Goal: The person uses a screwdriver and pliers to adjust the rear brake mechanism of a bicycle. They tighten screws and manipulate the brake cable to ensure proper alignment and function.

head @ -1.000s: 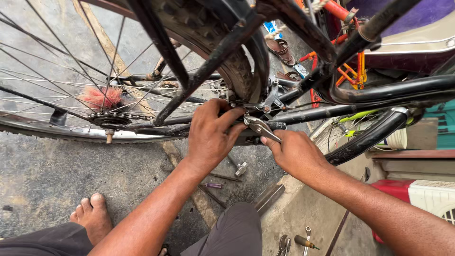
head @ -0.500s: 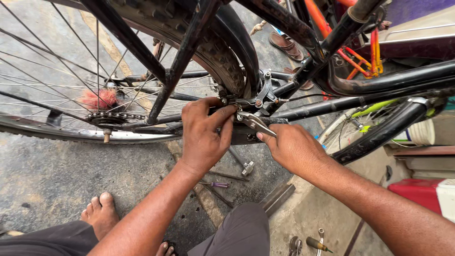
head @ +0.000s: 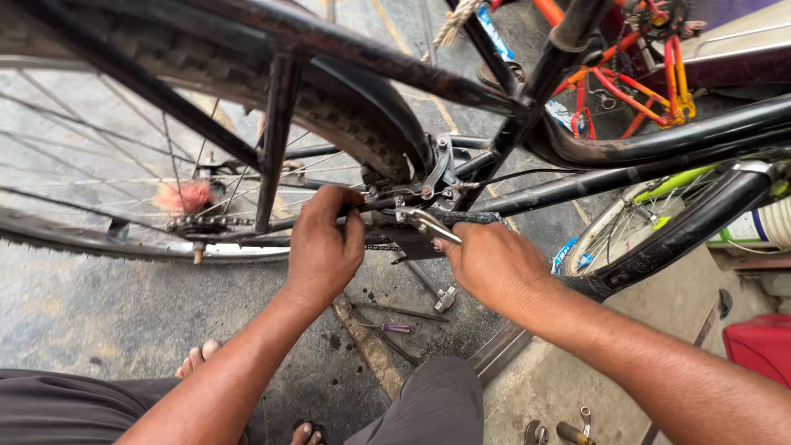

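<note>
Two hands at black bicycle frame (head: 461, 218): left hand (head: 323, 247) gripping chainstay; right hand (head: 486, 264) closed on silver metal pliers (head: 424, 221), long axis pointing up-left toward rear brake, nearer right hand.

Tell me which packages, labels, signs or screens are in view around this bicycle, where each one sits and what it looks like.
Blue strip label: on a slanted frame tube at top centre, narrow, blue with pale marks.
Blue and white wrapper: on the ground beside the front wheel, right of the right hand, crumpled.
Red container: lower right edge, boxy, plain red.
No signs or screens show.
</note>
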